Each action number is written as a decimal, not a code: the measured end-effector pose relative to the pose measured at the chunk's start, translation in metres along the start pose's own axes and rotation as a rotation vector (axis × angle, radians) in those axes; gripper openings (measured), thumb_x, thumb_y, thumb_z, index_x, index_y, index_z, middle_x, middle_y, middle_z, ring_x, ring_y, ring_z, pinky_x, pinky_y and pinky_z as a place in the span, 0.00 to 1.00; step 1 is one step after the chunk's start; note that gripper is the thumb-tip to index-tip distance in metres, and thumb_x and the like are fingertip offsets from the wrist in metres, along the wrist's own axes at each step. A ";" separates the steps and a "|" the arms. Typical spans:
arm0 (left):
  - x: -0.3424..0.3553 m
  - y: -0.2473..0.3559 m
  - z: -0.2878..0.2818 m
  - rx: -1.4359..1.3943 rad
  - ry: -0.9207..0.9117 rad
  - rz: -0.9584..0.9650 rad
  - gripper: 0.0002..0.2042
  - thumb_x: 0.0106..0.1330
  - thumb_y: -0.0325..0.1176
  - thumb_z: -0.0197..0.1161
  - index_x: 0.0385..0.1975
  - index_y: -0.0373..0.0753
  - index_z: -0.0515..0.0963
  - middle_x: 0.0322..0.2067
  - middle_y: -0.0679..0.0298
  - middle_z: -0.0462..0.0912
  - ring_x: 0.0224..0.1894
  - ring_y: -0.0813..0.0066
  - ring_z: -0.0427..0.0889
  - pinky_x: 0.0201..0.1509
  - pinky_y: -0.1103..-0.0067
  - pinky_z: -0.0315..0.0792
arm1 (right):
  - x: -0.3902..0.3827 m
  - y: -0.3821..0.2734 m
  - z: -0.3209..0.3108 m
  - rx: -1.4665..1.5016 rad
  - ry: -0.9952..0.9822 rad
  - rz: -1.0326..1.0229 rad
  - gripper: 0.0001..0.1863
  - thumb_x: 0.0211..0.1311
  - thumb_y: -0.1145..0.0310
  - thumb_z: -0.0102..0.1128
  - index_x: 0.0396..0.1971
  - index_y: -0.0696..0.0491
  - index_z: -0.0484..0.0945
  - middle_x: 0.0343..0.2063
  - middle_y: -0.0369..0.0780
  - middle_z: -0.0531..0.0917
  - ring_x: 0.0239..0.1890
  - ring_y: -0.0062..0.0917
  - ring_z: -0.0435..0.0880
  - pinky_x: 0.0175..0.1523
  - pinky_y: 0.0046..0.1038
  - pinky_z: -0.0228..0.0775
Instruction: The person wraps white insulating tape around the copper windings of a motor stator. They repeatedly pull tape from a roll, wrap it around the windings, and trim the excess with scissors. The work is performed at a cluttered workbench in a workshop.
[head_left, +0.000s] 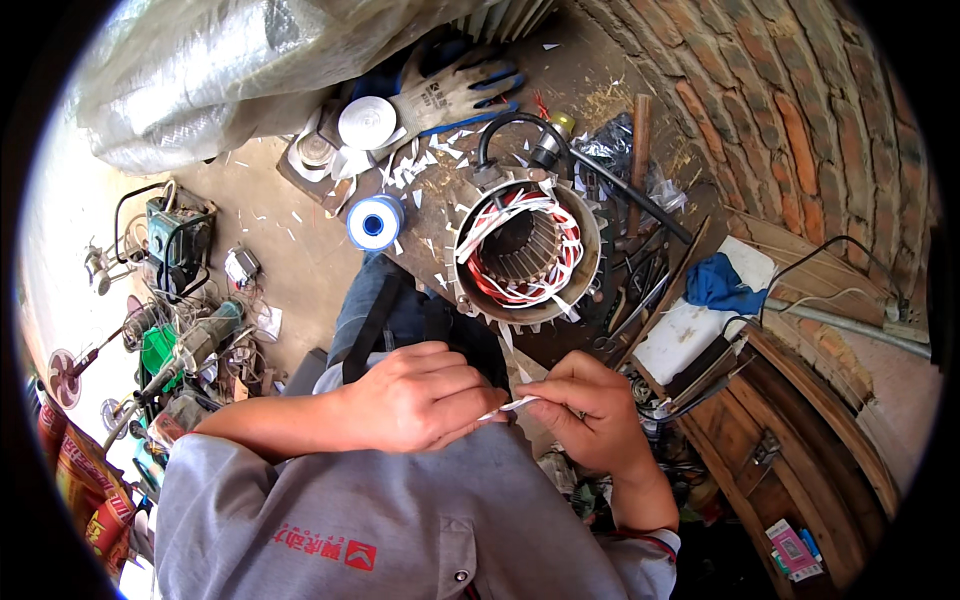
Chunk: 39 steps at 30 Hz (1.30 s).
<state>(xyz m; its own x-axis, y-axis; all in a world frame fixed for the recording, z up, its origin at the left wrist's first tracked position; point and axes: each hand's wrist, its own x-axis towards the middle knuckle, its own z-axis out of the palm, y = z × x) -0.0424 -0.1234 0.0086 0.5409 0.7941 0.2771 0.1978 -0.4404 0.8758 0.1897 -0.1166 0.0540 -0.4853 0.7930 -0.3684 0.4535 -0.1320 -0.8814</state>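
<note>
A narrow white strip of tape [516,405] stretches between my two hands, close in front of my chest. My left hand [428,396] is closed, its fingers curled around one end of the strip. With thumb and forefinger, my right hand [588,402] pinches the other end. Just beyond them stands a round motor stator [597,245], its open end facing up. Red and white bound windings [572,262] ring the inside. A thin white tail of tape [507,338] hangs from its near rim toward my hands.
On the bench lie a blue-and-white spool [374,222], a white tape roll [367,122], work gloves [455,92], paper scraps and a black-handled tool [640,195]. A blue cloth [722,284] rests on a white board at right, near a brick wall [770,110]. Machinery [180,235] stands left.
</note>
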 end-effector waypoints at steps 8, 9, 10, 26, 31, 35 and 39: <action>0.001 0.003 -0.003 0.122 -0.081 0.001 0.06 0.47 0.30 0.67 0.26 0.40 0.79 0.21 0.69 0.69 0.24 0.75 0.73 0.28 0.78 0.66 | 0.001 -0.004 0.021 0.433 -0.156 0.308 0.19 0.62 0.69 0.68 0.51 0.61 0.78 0.36 0.41 0.84 0.36 0.18 0.82 0.40 0.20 0.74; -0.002 0.002 -0.004 0.123 -0.077 0.026 0.06 0.48 0.30 0.67 0.26 0.40 0.80 0.21 0.70 0.70 0.24 0.75 0.73 0.29 0.78 0.66 | 0.000 -0.006 0.018 0.461 -0.180 0.393 0.16 0.62 0.70 0.67 0.48 0.61 0.80 0.35 0.40 0.85 0.35 0.16 0.82 0.38 0.18 0.73; -0.004 0.000 -0.003 0.120 -0.074 0.050 0.07 0.49 0.31 0.68 0.27 0.40 0.80 0.22 0.70 0.71 0.25 0.75 0.72 0.31 0.77 0.66 | -0.001 -0.006 0.015 0.449 -0.163 0.411 0.14 0.62 0.71 0.67 0.45 0.60 0.81 0.33 0.39 0.85 0.34 0.15 0.81 0.38 0.18 0.72; -0.038 -0.020 -0.012 -0.002 0.096 -0.231 0.15 0.57 0.33 0.71 0.42 0.34 0.81 0.37 0.59 0.77 0.36 0.62 0.80 0.38 0.71 0.76 | 0.041 0.000 -0.058 0.453 0.152 0.674 0.09 0.66 0.67 0.62 0.31 0.59 0.81 0.17 0.27 0.72 0.16 0.07 0.61 0.20 0.16 0.48; -0.046 -0.024 -0.012 -0.056 0.105 -0.225 0.09 0.60 0.29 0.68 0.38 0.33 0.81 0.34 0.57 0.78 0.34 0.61 0.81 0.36 0.71 0.75 | 0.060 0.000 -0.065 0.404 0.089 0.826 0.09 0.64 0.69 0.63 0.28 0.59 0.81 0.14 0.27 0.69 0.13 0.08 0.58 0.18 0.18 0.43; -0.048 -0.024 -0.012 -0.066 0.109 -0.257 0.08 0.59 0.30 0.69 0.36 0.37 0.82 0.34 0.62 0.78 0.34 0.64 0.81 0.37 0.71 0.76 | 0.072 -0.002 -0.060 0.244 0.071 0.805 0.11 0.63 0.67 0.64 0.25 0.59 0.82 0.14 0.29 0.72 0.14 0.09 0.62 0.19 0.18 0.49; -0.048 -0.027 -0.014 -0.075 0.093 -0.261 0.07 0.59 0.30 0.68 0.35 0.37 0.82 0.33 0.62 0.79 0.33 0.64 0.81 0.37 0.71 0.76 | 0.072 0.005 -0.045 0.061 0.073 0.691 0.12 0.63 0.67 0.65 0.24 0.60 0.82 0.15 0.30 0.76 0.17 0.10 0.67 0.22 0.19 0.56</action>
<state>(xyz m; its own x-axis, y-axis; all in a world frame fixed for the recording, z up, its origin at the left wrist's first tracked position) -0.0857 -0.1437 -0.0227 0.4016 0.9131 0.0703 0.2579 -0.1864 0.9480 0.1905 -0.0335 0.0362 -0.0485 0.5531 -0.8317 0.5961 -0.6521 -0.4684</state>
